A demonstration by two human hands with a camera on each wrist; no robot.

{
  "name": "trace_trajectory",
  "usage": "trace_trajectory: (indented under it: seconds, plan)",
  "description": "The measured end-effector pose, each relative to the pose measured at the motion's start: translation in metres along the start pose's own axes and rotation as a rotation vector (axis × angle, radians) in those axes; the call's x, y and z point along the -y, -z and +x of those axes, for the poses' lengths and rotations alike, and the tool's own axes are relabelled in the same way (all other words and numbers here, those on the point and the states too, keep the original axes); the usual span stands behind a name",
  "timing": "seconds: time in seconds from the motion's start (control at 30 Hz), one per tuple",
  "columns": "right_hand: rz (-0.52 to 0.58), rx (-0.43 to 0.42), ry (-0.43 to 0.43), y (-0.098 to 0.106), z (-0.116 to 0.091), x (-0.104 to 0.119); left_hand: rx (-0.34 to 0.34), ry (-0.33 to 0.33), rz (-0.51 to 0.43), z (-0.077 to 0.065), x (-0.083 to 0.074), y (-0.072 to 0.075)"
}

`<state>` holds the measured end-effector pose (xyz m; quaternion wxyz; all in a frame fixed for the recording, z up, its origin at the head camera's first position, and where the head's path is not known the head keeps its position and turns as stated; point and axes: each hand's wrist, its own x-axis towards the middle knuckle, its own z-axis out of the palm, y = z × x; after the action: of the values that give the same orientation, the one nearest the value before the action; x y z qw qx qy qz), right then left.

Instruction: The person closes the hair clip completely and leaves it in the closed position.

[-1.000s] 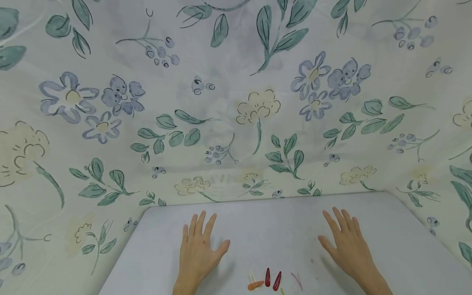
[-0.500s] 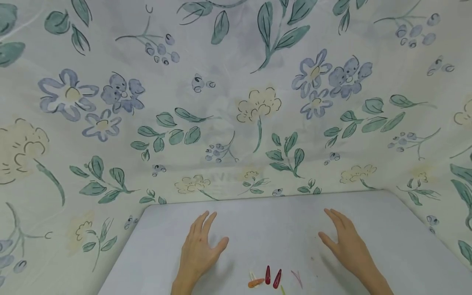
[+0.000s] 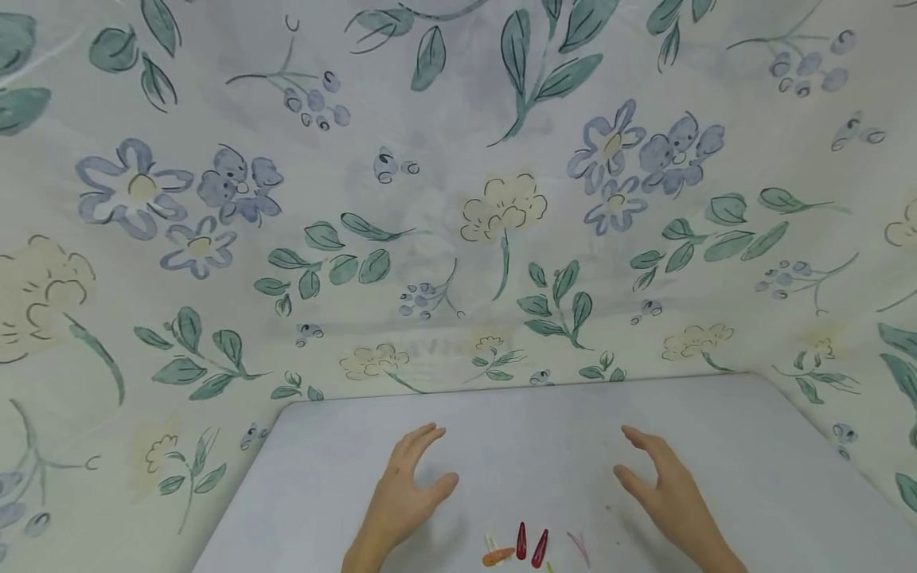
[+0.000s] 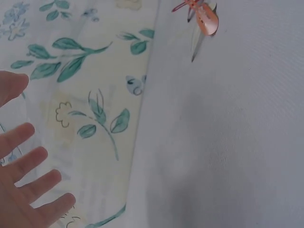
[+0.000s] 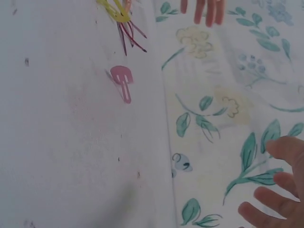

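Both of my hands are held apart above the white table in the head view, fingers relaxed and gently bent, with nothing in them. My left hand (image 3: 403,505) is left of a small group of hair clips, its thumb toward them. On the other side is my right hand (image 3: 669,497), its thumb pointing inward. Between them, near the bottom edge, lie an orange hair clip (image 3: 497,556) across a pale one, and two dark red hair clips (image 3: 521,541). A pink hair clip (image 5: 121,75) and a yellow hair clip (image 5: 115,10) show better in the right wrist view.
The white tabletop (image 3: 530,446) ends at a floral-patterned sheet (image 3: 444,239) that rises behind it and at both sides. Small dark specks (image 3: 608,508) mark the table close to my right hand.
My spread fingers have relaxed and bent. Both hands have turned, thumbs inward, and the left has shifted to the right. The hair clips lie as before.
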<state>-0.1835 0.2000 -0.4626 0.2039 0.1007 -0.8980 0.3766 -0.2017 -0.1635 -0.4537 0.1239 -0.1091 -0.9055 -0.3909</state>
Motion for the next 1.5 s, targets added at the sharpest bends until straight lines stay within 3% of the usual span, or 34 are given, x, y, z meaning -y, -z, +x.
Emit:
trace_trajectory:
  seconds: [0.5, 0.77, 1.07, 1.37, 1.5]
  plan:
    - [0.009, -0.014, -0.011, -0.006, -0.016, 0.003, 0.099, -0.030, -0.116, 0.000, -0.010, -0.024]
    - [0.066, 0.047, -0.118, -0.008, -0.024, 0.002, 0.219, -0.124, -0.151, 0.005, -0.016, -0.042]
    - [0.127, 0.092, -0.148, -0.016, -0.036, 0.005, 0.334, -0.145, -0.141, 0.007, -0.024, -0.061]
    - [0.126, 0.067, -0.058, -0.028, -0.046, 0.002, 0.448, -0.244, -0.143, 0.008, -0.029, -0.079]
    - [0.110, 0.081, 0.018, -0.032, -0.049, -0.001, 0.503, -0.237, -0.148, 0.009, -0.035, -0.084]
